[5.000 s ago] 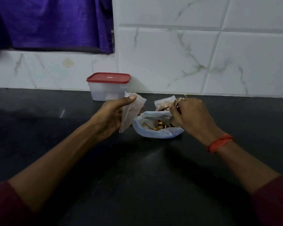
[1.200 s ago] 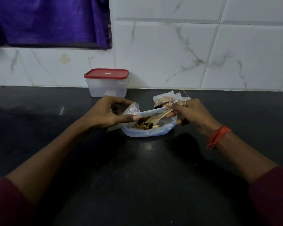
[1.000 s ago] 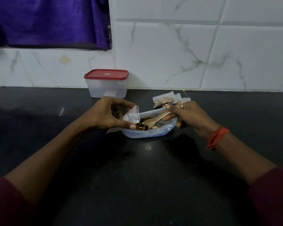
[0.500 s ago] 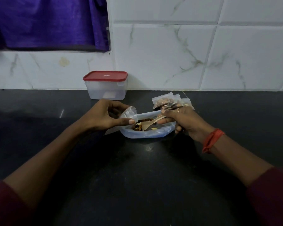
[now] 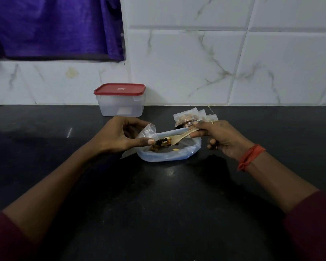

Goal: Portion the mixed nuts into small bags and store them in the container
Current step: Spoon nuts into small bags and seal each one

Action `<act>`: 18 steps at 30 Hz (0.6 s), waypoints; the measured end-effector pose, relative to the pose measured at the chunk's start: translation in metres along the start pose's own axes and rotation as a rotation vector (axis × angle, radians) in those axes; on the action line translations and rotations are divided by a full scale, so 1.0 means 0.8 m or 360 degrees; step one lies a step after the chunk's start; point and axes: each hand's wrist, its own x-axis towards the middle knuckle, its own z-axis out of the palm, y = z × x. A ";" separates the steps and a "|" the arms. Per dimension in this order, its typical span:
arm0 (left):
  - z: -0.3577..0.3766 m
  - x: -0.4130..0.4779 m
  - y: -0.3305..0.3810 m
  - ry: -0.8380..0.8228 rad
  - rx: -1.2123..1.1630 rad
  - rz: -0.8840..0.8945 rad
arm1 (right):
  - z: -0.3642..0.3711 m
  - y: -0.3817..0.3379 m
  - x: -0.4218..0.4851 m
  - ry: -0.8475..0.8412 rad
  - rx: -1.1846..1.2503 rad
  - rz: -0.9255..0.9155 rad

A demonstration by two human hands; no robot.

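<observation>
Left hand [image 5: 119, 137]: fingers pinch small bag [image 5: 149, 131]
Right hand [image 5: 225, 137]: fingers grip fork [image 5: 180, 137], tip in nuts [image 5: 162, 143]
Container [image 5: 121, 103]: lidded, behind, on counter [image 5: 158, 204]

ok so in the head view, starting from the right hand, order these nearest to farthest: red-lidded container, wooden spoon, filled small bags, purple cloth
1. wooden spoon: pinched in the right hand itself, pointing left.
2. filled small bags: just behind its fingers.
3. red-lidded container: farther back, to the left.
4. purple cloth: hanging high at the upper left.
</observation>
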 end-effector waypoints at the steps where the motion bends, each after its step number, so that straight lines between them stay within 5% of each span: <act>1: 0.001 -0.001 0.001 0.0009 0.0029 0.0013 | -0.004 -0.001 0.001 0.0018 0.0002 0.0001; 18: 0.009 -0.004 0.024 0.0141 0.0344 0.0327 | 0.017 -0.011 -0.014 -0.0063 0.0239 -0.0247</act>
